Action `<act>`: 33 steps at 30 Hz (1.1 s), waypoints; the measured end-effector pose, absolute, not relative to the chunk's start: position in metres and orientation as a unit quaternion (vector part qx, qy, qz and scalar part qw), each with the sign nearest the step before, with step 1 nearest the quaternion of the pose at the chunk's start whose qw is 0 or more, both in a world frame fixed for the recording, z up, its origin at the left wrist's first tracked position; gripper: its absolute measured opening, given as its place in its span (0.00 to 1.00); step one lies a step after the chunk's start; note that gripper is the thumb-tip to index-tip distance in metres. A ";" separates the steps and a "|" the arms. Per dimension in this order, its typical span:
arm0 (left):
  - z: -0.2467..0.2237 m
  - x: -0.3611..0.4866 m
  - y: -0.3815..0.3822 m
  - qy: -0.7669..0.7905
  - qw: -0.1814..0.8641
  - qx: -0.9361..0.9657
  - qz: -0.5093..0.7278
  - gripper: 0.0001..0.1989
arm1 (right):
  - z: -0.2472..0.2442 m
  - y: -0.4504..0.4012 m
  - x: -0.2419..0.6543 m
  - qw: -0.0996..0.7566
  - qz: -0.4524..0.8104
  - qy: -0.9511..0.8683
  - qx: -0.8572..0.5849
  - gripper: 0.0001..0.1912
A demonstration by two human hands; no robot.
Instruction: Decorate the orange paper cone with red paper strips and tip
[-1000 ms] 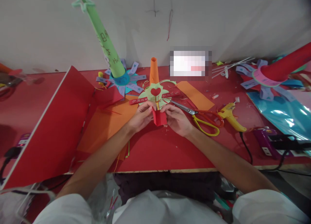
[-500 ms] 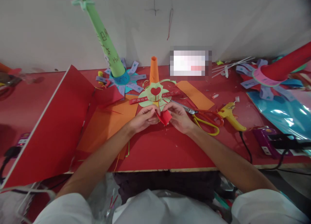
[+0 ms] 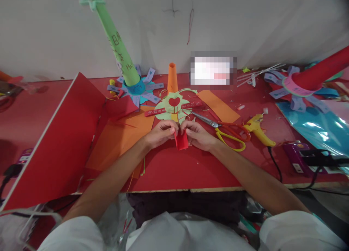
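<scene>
Red paper [image 3: 181, 141] — pinched between both hands' [image 3: 180, 131] fingers, folded

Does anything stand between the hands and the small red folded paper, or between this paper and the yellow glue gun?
Nothing visible separates the left hand or right hand from the folded paper; both hold it. Towards the glue gun, the right hand and scissors are between.

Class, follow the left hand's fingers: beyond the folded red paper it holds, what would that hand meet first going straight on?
Most likely the right hand, which faces the left hand and holds the same folded red paper; their exact depths are unclear.
</scene>
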State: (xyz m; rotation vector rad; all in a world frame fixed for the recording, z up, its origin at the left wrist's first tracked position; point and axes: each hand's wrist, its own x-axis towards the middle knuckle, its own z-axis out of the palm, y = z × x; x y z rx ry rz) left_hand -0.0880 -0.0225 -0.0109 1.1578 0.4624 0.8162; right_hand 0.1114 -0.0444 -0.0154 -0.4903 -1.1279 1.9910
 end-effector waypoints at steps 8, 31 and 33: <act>-0.009 -0.096 -0.015 0.224 0.699 0.599 0.320 0.25 | -0.014 -0.041 0.117 0.373 0.763 -0.482 -0.213 0.25; -0.017 -0.089 -0.015 0.278 0.572 0.644 0.425 0.21 | -0.012 -0.030 0.124 0.477 0.574 -0.586 -0.315 0.21; -0.020 -0.087 -0.017 0.290 0.540 0.654 0.442 0.24 | -0.013 -0.030 0.124 0.490 0.541 -0.597 -0.333 0.20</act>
